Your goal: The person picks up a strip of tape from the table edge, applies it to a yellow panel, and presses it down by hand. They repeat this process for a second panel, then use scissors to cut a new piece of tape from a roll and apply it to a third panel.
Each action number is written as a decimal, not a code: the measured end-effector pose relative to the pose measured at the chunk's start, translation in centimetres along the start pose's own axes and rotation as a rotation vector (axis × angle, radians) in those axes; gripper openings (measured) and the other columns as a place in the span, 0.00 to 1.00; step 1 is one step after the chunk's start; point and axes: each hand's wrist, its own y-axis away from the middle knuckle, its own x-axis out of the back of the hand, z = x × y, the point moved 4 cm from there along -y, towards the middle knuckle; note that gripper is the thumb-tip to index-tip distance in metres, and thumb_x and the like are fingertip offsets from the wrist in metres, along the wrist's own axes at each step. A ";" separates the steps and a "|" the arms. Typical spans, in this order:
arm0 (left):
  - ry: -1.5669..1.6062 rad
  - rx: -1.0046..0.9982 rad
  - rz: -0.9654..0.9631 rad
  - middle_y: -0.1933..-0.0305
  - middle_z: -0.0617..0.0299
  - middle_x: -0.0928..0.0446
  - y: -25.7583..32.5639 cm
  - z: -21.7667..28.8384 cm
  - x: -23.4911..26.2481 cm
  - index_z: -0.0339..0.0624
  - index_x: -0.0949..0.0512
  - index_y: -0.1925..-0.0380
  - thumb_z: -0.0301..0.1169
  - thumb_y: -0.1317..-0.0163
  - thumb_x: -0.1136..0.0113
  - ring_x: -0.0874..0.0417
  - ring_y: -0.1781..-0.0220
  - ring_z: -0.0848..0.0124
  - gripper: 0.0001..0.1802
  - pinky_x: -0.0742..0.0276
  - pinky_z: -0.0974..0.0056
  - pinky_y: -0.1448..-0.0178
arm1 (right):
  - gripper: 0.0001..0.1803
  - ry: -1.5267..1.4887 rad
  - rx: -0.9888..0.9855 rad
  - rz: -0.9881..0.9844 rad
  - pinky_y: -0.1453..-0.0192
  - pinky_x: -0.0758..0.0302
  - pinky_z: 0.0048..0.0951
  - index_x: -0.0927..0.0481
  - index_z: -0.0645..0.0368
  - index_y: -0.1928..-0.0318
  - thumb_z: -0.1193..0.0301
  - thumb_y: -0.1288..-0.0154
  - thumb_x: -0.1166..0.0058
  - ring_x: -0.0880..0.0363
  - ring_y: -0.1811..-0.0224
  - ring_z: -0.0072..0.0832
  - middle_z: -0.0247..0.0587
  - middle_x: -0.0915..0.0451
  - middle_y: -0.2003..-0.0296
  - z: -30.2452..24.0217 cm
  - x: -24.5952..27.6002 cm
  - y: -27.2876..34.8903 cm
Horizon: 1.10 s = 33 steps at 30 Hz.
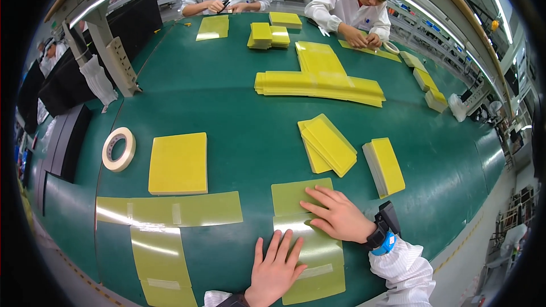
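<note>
My left hand [277, 273] lies with fingers spread, its fingertips on the left edge of a column of thin, see-through yellow sheets [318, 291]. My right hand [339, 216] rests on the same column higher up, fingers stretched out over the seam below the top sheet [289, 198]. A strip of tape [315, 272] crosses the lower seam. Neither hand grips anything. To the left lies a T-shaped piece of yellow sheets [213, 210] joined by tape strips. My right wrist carries a black band and a blue one.
A masking tape roll [129, 150] and a square yellow stack [178, 162] lie at left. Beyond my right hand are loose yellow sheets [336, 146] and a narrow stack [389, 165]. Farther off lies a T-shaped pile [324, 84]. Two people work across the green table [227, 108].
</note>
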 end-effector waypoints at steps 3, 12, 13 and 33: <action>0.002 0.022 -0.067 0.29 0.53 0.42 0.0 0.1 0.1 0.48 0.37 0.34 0.45 0.44 0.40 0.46 0.26 0.57 0.37 0.50 0.38 0.29 | 0.26 -0.041 0.031 -0.004 0.35 0.38 0.46 0.28 0.53 0.38 0.62 0.35 0.46 0.39 0.32 0.45 0.46 0.36 0.34 1.2 0.7 0.7; -0.043 0.042 -0.160 0.28 0.55 0.43 -0.5 0.3 0.8 0.50 0.37 0.34 0.46 0.46 0.39 0.45 0.26 0.57 0.39 0.50 0.38 0.29 | 0.26 -0.088 0.009 -0.049 0.35 0.40 0.46 0.28 0.53 0.38 0.61 0.36 0.46 0.39 0.32 0.42 0.45 0.35 0.35 2.2 0.0 1.4; -0.041 0.044 -0.178 0.28 0.56 0.43 -0.5 0.3 0.8 0.50 0.37 0.33 0.47 0.46 0.38 0.45 0.26 0.58 0.40 0.50 0.37 0.30 | 0.26 -0.094 0.002 -0.051 0.35 0.40 0.46 0.28 0.53 0.38 0.61 0.36 0.46 0.39 0.32 0.42 0.45 0.35 0.35 2.3 0.0 1.5; -0.037 0.058 -0.287 0.26 0.55 0.46 -0.7 0.2 1.0 0.50 0.39 0.32 0.46 0.45 0.40 0.47 0.25 0.56 0.40 0.55 0.36 0.29 | 0.15 -0.421 -0.012 0.142 0.34 0.37 0.46 0.20 0.60 0.49 0.73 0.33 0.55 0.33 0.35 0.44 0.44 0.24 0.43 5.5 0.9 2.0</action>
